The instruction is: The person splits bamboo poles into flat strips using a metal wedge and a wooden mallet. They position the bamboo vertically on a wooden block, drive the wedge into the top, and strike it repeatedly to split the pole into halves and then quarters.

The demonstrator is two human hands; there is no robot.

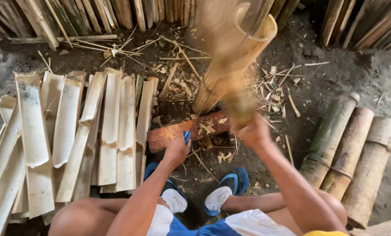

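Note:
A thick bamboo tube (pixel 243 48) stands tilted with its lower end on a reddish wooden block (pixel 169 134) on the dirt floor. My left hand (pixel 176 150) rests at the block and is closed on a blue handle (pixel 187 137); whatever the handle carries is hidden. My right hand (pixel 253 132) is just right of the tube's base, gripping a wooden club (pixel 238 107). The club is blurred with motion and its smear runs up along the tube.
Split bamboo slats (pixel 73 131) lie in a row at the left. Three whole bamboo sections (pixel 348 153) lie at the right. Bamboo poles (pixel 117 13) lean along the back. Chips and splinters (pixel 274 83) litter the ground. My feet in blue sandals (pixel 226 190) sit below the block.

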